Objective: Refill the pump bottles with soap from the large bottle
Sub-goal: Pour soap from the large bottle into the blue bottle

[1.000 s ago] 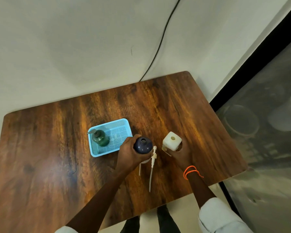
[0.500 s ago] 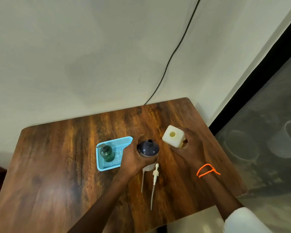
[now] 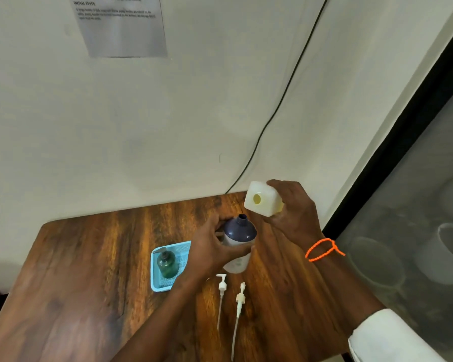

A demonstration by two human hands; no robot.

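Head view: two pump bottles, one large bottle, two loose pumps (image 3: 221,286) on the counter (image 3: 89,270). Left hand (image 3: 209,252) fingers wrap the uncapped dark-shouldered bottle (image 3: 238,241). Right hand (image 3: 293,212) grips the large white bottle (image 3: 262,199), raised and tilted. Green bottle (image 3: 167,265) stands in the blue tray (image 3: 158,284).

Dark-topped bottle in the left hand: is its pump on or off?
Off. The dark-topped bottle shows a bare open neck, and two pumps lie on the table beside it.

Glossy wood table (image 3: 94,278); translucent plastic large bottle (image 3: 262,202); blue plastic mesh tray (image 3: 156,280).
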